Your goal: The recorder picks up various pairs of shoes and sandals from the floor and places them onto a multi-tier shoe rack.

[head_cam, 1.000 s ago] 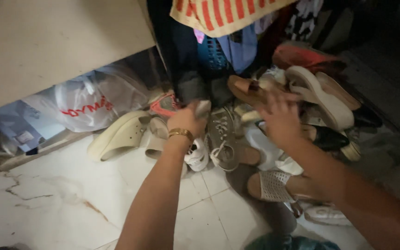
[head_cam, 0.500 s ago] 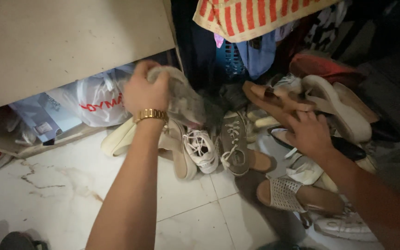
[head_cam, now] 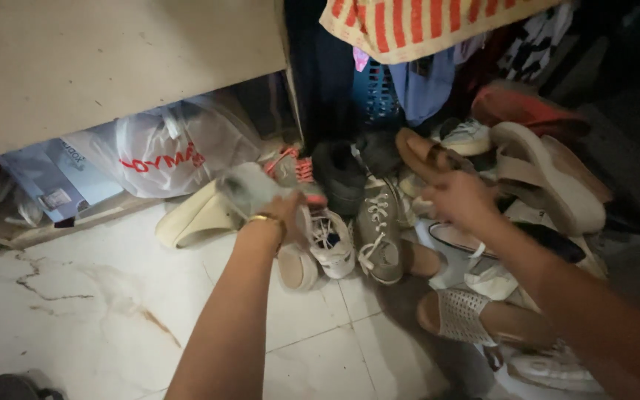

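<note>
left hand (head_cam: 279, 211): fingers closed around a blurred grey shoe (head_cam: 250, 189), held just above the floor at the left edge of the shoe pile; a gold bangle (head_cam: 264, 220) sits on the wrist
grey shoe: in the left hand, just right of the cream slip-on shoe (head_cam: 194, 218) and near the coral-laced sneaker (head_cam: 294, 170)
right hand (head_cam: 464, 200): fingers curled loosely over the middle of the pile, just near of a tan leather sandal (head_cam: 427, 157); i cannot tell whether they grip anything
near the left hand: a white lace-up sneaker (head_cam: 331, 241) and a grey lace-up sneaker (head_cam: 379, 230) lie side by side on the floor, between the two arms
near right: a tan perforated slip-on (head_cam: 468, 315) lies under the right forearm; a beige wedge sandal (head_cam: 546, 174) sits far right
far left: a white plastic bag (head_cam: 168, 152) with red print lies under a pale wooden shelf (head_cam: 112, 63)
far: a red-and-cream striped cloth (head_cam: 416, 22) hangs above the pile
floor: white marble-look tiles (head_cam: 83, 311)
</note>
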